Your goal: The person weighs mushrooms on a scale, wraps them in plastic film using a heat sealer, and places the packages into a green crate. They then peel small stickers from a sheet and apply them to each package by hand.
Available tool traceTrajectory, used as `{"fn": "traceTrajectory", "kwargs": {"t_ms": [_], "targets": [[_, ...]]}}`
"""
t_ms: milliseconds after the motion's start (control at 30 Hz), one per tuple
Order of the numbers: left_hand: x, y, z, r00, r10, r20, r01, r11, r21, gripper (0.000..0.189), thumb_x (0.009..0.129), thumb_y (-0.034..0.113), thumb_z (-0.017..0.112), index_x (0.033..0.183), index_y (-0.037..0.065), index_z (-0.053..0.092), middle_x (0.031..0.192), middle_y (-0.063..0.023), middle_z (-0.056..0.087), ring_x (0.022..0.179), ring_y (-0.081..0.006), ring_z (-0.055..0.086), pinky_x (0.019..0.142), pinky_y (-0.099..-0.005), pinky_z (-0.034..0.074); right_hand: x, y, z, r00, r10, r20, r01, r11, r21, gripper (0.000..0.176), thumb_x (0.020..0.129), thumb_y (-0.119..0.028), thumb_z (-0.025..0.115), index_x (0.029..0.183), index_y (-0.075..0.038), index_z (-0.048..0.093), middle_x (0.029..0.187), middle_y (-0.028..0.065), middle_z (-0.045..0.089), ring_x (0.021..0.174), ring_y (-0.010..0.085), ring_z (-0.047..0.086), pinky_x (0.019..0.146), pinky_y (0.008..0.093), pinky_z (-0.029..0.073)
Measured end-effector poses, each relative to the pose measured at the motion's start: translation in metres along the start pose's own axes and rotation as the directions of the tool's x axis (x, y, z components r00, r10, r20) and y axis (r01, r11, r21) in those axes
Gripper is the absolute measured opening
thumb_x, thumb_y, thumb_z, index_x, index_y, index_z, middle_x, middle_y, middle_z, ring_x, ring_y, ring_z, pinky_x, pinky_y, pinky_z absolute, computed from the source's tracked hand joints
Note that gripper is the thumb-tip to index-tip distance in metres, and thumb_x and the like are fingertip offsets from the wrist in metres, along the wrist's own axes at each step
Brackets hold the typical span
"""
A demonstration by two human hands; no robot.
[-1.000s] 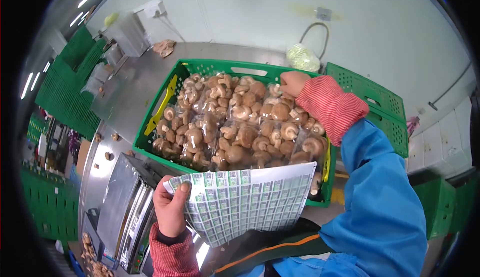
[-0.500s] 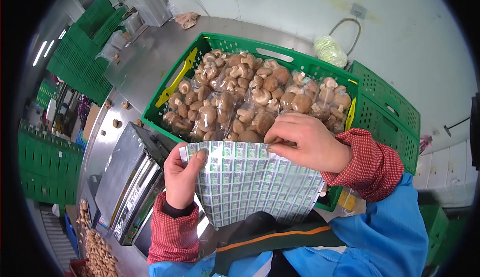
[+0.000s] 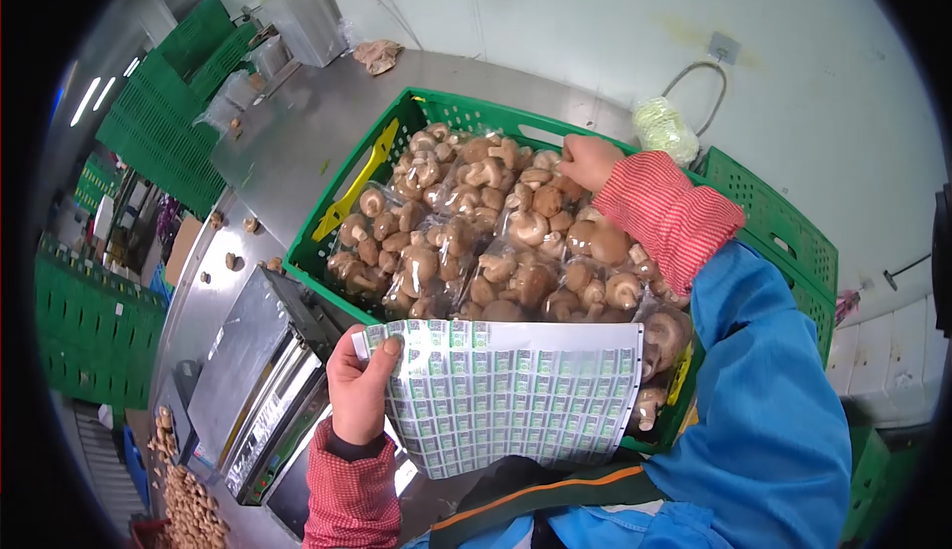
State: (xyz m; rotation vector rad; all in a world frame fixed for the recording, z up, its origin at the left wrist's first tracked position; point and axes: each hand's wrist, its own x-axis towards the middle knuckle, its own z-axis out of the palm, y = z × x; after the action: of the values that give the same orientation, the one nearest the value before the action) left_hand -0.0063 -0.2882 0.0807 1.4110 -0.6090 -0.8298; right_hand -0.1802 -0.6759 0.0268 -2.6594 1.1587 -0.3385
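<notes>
My left hand (image 3: 359,390) pinches the upper left corner of a label sheet (image 3: 516,400), thumb on its front. Small green-and-white labels with square codes fill it in rows; the right part of its top row is bare backing. My right hand (image 3: 592,162) reaches over the far side of a green crate (image 3: 347,303), its fingers curled down at the clear bags of mushrooms (image 3: 481,222). Those fingertips are partly hidden, and whether a label is between them I cannot make out. The sheet hangs in front of the crate's near side and covers part of it.
A metal weighing scale (image 3: 243,375) stands left of the crate on the steel table (image 3: 297,132). Loose mushrooms (image 3: 193,509) lie at the lower left. More green crates (image 3: 769,222) are at the right. A roll of pale netting (image 3: 662,130) rests by the wall.
My right hand has left the sheet's top edge and moved up and away to the bags at the crate's far side. My left hand still holds the sheet, now slightly lower in view.
</notes>
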Motion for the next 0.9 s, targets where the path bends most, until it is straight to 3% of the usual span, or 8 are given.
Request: {"fn": "traceTrajectory", "kwargs": {"t_ms": [100, 167, 200, 333, 567, 700, 800, 900], "targets": [[-0.001, 0.002, -0.003, 1.0, 0.008, -0.006, -0.008, 1.0, 0.025, 0.01, 0.087, 0.008, 0.065, 0.088, 0.004, 0.057, 0.079, 0.0021, 0.061, 0.069, -0.0036, 0.053, 0.064, -0.0192, 0.042, -0.033, -0.051, -0.036, 0.977, -0.134, -0.168, 0.108, 0.982, -0.155, 0.027, 0.083, -0.027, 0.064, 0.092, -0.003, 0.058, 0.083, 0.0153, 0.063, 0.079, 0.0301, 0.063, 0.067, 0.0383, 0.05], [0.001, 0.006, -0.003, 1.0, 0.012, -0.002, -0.012, 0.999, 0.03, 0.01, 0.088, 0.008, 0.065, 0.089, 0.003, 0.057, 0.079, 0.002, 0.061, 0.07, -0.0035, 0.053, 0.064, -0.0193, 0.042, -0.066, -0.094, -0.065, 0.963, -0.189, 0.192, 0.095, 0.904, 0.417, 0.037, 0.084, -0.035, 0.064, 0.095, 0.0, 0.061, 0.081, 0.0153, 0.065, 0.077, 0.0256, 0.064, 0.068, 0.0372, 0.051], [0.001, 0.008, -0.001, 1.0, 0.019, 0.0, -0.019, 0.999, 0.038, 0.01, 0.088, 0.008, 0.065, 0.089, 0.003, 0.057, 0.079, 0.002, 0.061, 0.07, -0.0035, 0.053, 0.064, -0.0194, 0.042, -0.082, -0.109, -0.067, 0.87, -0.415, 0.267, 0.126, 0.71, 0.693, 0.041, 0.084, -0.039, 0.065, 0.093, 0.001, 0.063, 0.081, 0.0136, 0.064, 0.075, 0.0198, 0.062, 0.067, 0.0343, 0.05], [0.003, 0.013, 0.004, 0.998, 0.057, 0.026, -0.058, 0.996, 0.063, 0.011, 0.088, 0.008, 0.065, 0.09, 0.002, 0.057, 0.079, 0.002, 0.061, 0.07, -0.0036, 0.054, 0.064, -0.02, 0.043, -0.133, -0.154, -0.078, 0.817, -0.489, 0.306, 0.104, 0.646, 0.756, 0.028, 0.081, -0.026, 0.067, 0.09, 0.001, 0.062, 0.08, 0.0134, 0.064, 0.075, 0.0233, 0.063, 0.066, 0.0343, 0.049], [0.019, 0.01, -0.005, 0.997, 0.015, 0.075, -0.013, 1.0, -0.025, 0.008, 0.088, 0.007, 0.064, 0.091, 0.003, 0.058, 0.079, 0.0017, 0.063, 0.069, -0.0039, 0.055, 0.063, -0.0197, 0.044, -0.147, -0.171, -0.066, 0.822, -0.527, -0.216, 0.569, 0.768, 0.294, 0.014, 0.078, -0.016, 0.064, 0.08, -0.007, 0.054, 0.073, 0.0081, 0.055, 0.072, 0.0266, 0.06, 0.06, 0.0384, 0.047], [0.044, 0.009, -0.017, 0.989, -0.052, 0.137, 0.068, 0.991, -0.116, 0.009, 0.088, 0.007, 0.063, 0.094, 0.002, 0.059, 0.082, -0.0009, 0.064, 0.07, -0.0062, 0.059, 0.064, -0.0205, 0.046, -0.139, -0.182, -0.058, 0.73, -0.645, -0.228, 0.659, 0.752, -0.015, 0.011, 0.081, -0.017, 0.06, 0.082, -0.007, 0.055, 0.071, 0.0064, 0.049, 0.073, 0.0256, 0.058, 0.062, 0.0371, 0.048], [0.062, 0.005, -0.03, 0.994, -0.077, 0.083, 0.085, 0.992, -0.098, 0.008, 0.089, 0.007, 0.062, 0.094, 0.001, 0.059, 0.082, -0.002, 0.065, 0.07, -0.007, 0.06, 0.064, -0.0215, 0.047, -0.091, -0.179, -0.054, 0.832, -0.458, -0.311, 0.547, 0.767, 0.334, 0.012, 0.081, -0.018, 0.061, 0.084, -0.006, 0.057, 0.075, 0.0078, 0.053, 0.076, 0.0269, 0.059, 0.063, 0.0374, 0.048], [0.067, 0.003, -0.043, 0.995, -0.062, 0.079, 0.07, 0.992, -0.105, 0.008, 0.089, 0.006, 0.062, 0.093, 0.001, 0.058, 0.082, -0.002, 0.065, 0.069, -0.0071, 0.06, 0.063, -0.0218, 0.048, -0.007, -0.137, -0.041, 0.984, -0.1, -0.145, 0.161, 0.846, 0.507, 0.017, 0.083, -0.02, 0.06, 0.089, -0.004, 0.059, 0.085, 0.0131, 0.059, 0.08, 0.0302, 0.06, 0.068, 0.0402, 0.048]]}}
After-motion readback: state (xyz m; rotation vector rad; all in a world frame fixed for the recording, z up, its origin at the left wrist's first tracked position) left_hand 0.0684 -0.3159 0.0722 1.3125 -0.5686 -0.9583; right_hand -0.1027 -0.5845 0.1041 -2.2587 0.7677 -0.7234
